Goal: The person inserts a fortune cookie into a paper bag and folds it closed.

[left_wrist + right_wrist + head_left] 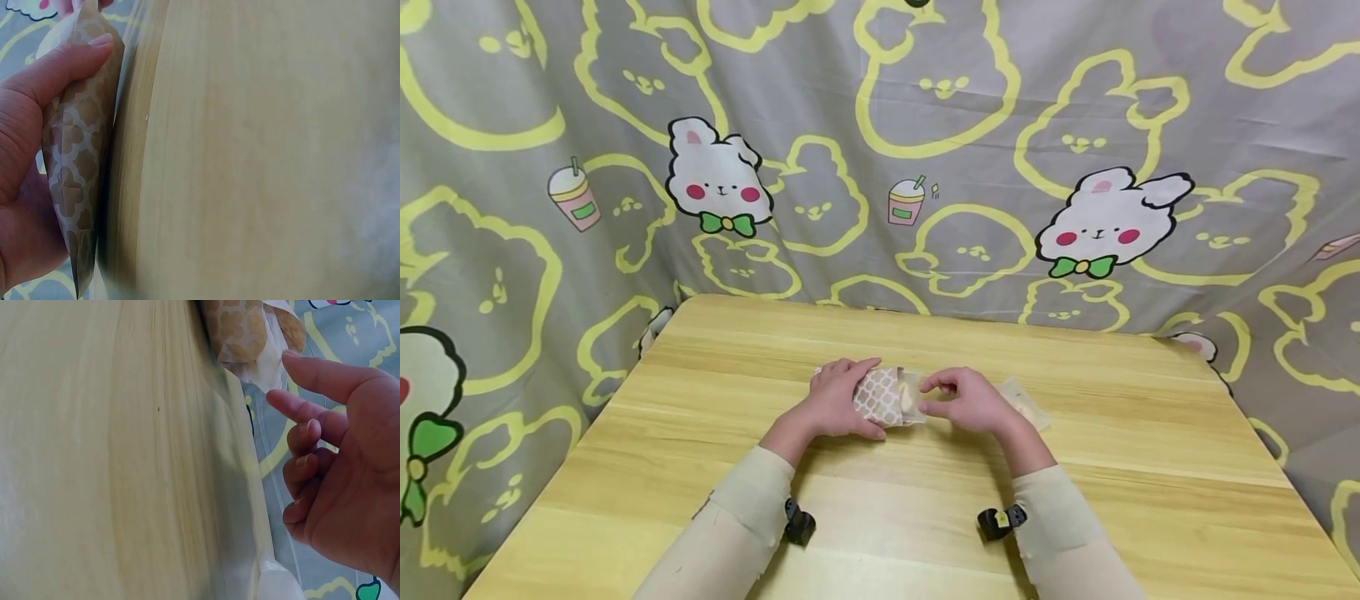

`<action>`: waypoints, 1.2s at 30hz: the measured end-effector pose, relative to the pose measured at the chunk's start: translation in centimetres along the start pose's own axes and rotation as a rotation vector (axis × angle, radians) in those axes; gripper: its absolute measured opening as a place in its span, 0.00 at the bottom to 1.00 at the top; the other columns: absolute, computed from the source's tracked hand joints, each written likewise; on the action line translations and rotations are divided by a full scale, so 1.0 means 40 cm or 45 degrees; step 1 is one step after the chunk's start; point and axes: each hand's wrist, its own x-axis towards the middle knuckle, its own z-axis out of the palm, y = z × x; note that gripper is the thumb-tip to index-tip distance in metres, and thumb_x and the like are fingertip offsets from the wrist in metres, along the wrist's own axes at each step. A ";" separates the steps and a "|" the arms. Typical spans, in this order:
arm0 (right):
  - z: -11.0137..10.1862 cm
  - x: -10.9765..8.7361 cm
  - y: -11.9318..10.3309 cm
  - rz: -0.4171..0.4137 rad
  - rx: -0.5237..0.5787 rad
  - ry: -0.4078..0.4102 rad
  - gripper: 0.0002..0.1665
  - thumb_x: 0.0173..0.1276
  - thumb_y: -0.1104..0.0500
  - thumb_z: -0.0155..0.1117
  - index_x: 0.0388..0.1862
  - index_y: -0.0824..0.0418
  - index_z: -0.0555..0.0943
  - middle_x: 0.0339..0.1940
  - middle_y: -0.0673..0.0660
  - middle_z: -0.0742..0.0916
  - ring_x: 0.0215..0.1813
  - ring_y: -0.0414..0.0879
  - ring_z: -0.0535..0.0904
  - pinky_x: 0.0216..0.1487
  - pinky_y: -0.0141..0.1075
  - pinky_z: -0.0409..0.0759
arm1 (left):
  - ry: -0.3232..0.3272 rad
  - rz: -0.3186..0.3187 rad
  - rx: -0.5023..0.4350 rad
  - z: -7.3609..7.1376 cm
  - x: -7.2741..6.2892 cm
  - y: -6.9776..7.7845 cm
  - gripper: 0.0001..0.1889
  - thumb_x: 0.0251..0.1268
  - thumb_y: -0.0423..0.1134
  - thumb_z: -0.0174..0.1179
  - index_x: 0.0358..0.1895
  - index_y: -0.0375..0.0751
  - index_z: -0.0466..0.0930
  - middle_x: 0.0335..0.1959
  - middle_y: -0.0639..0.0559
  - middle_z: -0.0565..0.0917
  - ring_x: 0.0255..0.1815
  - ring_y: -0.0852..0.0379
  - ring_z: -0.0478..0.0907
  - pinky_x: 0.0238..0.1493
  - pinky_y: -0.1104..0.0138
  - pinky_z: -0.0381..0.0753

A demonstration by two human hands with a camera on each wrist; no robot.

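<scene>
A paper bag [877,397] with a brown and white lattice pattern lies on its side near the middle of the table. My left hand [835,402] holds it from the left, thumb [78,65] along the near side and fingers over the far side. Out of its open right end shows a clear packet [912,398] with something pale in it. At that end my right hand [966,402] has thumb and index finger parted, fingertips close to the packet. Its other fingers [303,469] are curled in loosely in the right wrist view.
Just behind the right hand, a second clear packet [1028,406] with pale contents lies on the wooden table [1112,467]. A patterned curtain [820,100] hangs along the back and both sides of the table.
</scene>
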 end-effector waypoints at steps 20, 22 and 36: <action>0.037 0.012 -0.013 -0.052 0.049 0.000 0.20 0.63 0.53 0.75 0.51 0.59 0.85 0.29 0.57 0.76 0.33 0.46 0.69 0.38 0.42 0.69 | 0.007 0.020 0.036 -0.001 -0.002 0.006 0.61 0.34 0.60 0.81 0.78 0.54 0.60 0.60 0.46 0.71 0.63 0.42 0.63 0.64 0.46 0.56; 0.041 0.011 -0.012 -0.049 0.059 0.005 0.20 0.63 0.53 0.75 0.52 0.59 0.85 0.29 0.58 0.75 0.33 0.46 0.69 0.38 0.42 0.68 | 0.007 0.022 0.032 0.001 -0.001 0.006 0.61 0.34 0.60 0.81 0.78 0.54 0.60 0.61 0.46 0.71 0.63 0.42 0.63 0.64 0.46 0.56; 0.070 0.028 -0.023 -0.046 0.001 0.019 0.23 0.62 0.58 0.73 0.57 0.55 0.84 0.27 0.52 0.75 0.29 0.44 0.69 0.33 0.39 0.68 | -0.005 -0.005 -0.010 -0.006 -0.002 0.012 0.61 0.34 0.59 0.82 0.78 0.55 0.60 0.63 0.44 0.70 0.63 0.41 0.62 0.64 0.46 0.56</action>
